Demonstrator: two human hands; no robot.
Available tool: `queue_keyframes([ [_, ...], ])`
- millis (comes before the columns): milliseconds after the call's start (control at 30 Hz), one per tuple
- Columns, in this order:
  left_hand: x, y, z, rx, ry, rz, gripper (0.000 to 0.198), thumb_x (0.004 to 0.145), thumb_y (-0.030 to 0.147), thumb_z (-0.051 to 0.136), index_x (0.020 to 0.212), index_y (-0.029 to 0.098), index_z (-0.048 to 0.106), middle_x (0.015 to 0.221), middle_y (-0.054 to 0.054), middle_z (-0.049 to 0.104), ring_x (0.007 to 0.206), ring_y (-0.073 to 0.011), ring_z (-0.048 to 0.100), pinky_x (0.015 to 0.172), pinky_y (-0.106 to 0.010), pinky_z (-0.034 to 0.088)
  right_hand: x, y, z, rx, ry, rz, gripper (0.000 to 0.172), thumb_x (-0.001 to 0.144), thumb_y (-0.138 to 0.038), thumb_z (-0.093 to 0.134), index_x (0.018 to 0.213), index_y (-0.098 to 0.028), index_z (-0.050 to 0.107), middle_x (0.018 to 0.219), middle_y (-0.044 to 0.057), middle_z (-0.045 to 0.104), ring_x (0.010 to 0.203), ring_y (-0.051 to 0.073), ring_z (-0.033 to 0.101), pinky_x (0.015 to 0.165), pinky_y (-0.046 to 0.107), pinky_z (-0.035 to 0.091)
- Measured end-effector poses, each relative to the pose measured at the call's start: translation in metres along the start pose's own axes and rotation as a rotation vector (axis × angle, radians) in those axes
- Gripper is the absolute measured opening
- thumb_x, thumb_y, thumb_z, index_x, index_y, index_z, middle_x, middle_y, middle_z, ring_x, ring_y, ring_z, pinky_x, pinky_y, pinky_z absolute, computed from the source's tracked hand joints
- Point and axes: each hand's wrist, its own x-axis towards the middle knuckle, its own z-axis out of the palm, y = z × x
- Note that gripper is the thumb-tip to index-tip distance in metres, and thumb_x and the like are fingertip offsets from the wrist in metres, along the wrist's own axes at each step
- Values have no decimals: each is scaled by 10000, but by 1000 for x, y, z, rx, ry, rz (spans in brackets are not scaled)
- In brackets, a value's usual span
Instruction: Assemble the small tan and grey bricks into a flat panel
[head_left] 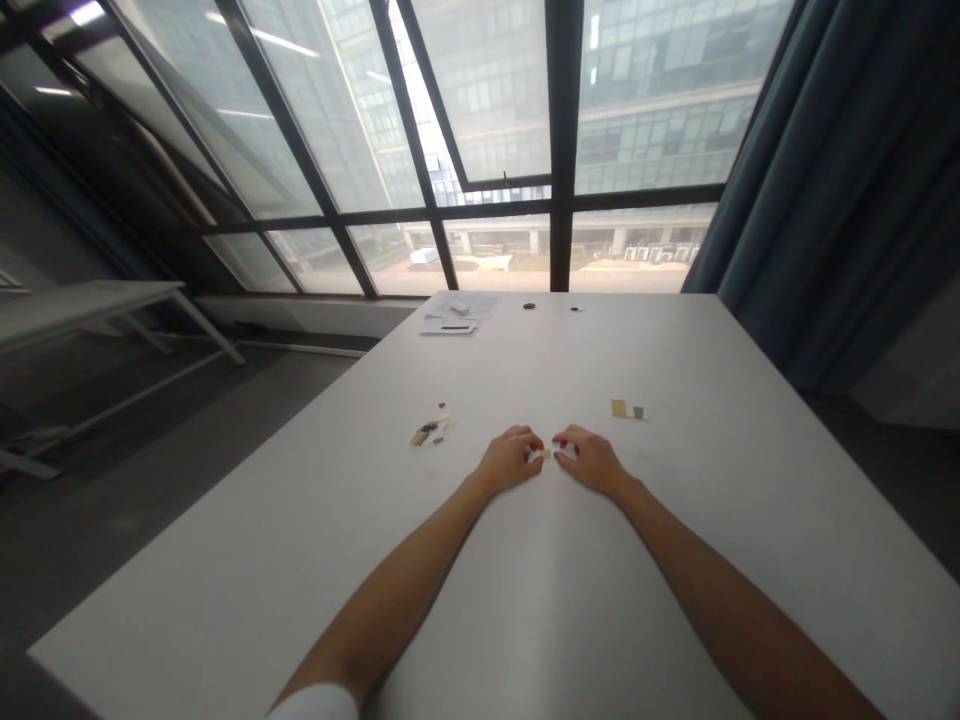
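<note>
My left hand (513,462) rests near the middle of the white table, its thumb and index finger closed on a small pale yellow piece (546,454). Just right of that piece is my right hand (589,460), with thumb and index finger curved and apart; nothing shows between them. Left of my hands lies a loose pile of small tan, black and cream pieces (429,433). To the right, tan pieces (619,408) sit side by side with a dark grey piece (638,412) and whitish ones. They are too small for me to tell their kind.
Papers (459,312) with a small white object on top lie at the table's far left corner. A dark round disc (529,306) and a small black item (576,309) are near the far edge. Windows stand behind, a blue curtain (810,220) at right, another table (90,300) at left.
</note>
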Motion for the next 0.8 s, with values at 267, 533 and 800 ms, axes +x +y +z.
queue_keyframes([
  [267,-2,3,3,-40,-5,3,108,800,237,662,903,230,696,909,-20,671,899,-177,622,820,-278,491,0,-3,-1,-38,-53,-57,104,871,-323,653,888,-236,707,956,13,678,817,155,632,736,264,420],
  [533,0,2,3,-65,-16,-34,111,799,267,669,893,220,705,894,-28,660,869,-176,619,797,-281,488,0,-1,0,-54,-40,-46,68,851,-284,661,870,-227,694,931,5,671,797,148,620,722,258,410],
  [800,-2,0,3,-64,44,37,86,796,236,668,879,217,685,901,-32,649,903,-184,614,838,-293,498,0,-3,-1,28,-20,-81,42,852,-255,660,869,-222,679,925,3,663,795,139,611,732,251,416],
])
